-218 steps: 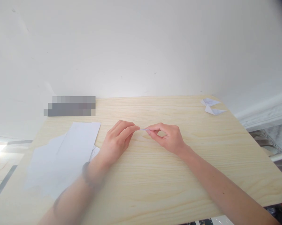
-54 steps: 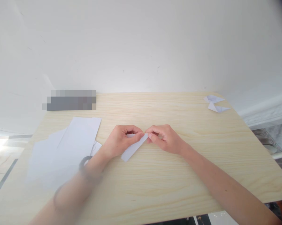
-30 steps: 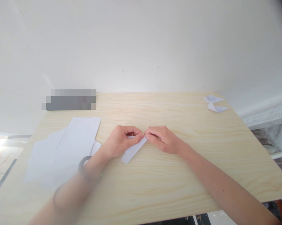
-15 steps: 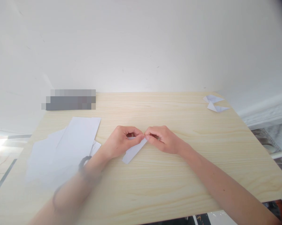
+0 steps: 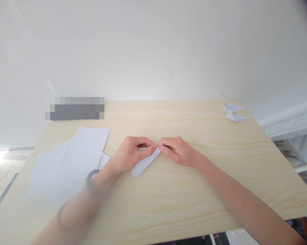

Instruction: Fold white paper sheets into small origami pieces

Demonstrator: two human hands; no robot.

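Note:
A narrow folded white paper (image 5: pixel 144 165) slants between my hands, low over the middle of the table. My left hand (image 5: pixel 135 151) pinches its upper edge between thumb and fingers, and the palm hides part of it. At the paper's upper right tip, my right hand (image 5: pixel 175 151) is closed in a pinch. The fingertips of both hands nearly meet there. A dark band (image 5: pixel 92 182) circles my left wrist.
Loose white sheets (image 5: pixel 81 153) lie overlapped at the left of the wooden table (image 5: pixel 206 204). Two folded paper shapes (image 5: pixel 232 113) rest at the far right corner. A blurred-out grey object (image 5: pixel 76 110) stands at the back left, by the white wall (image 5: pixel 153 51).
The paper's lower end has shifted slightly to the left and up. Both hands keep their pinch in nearly the same place.

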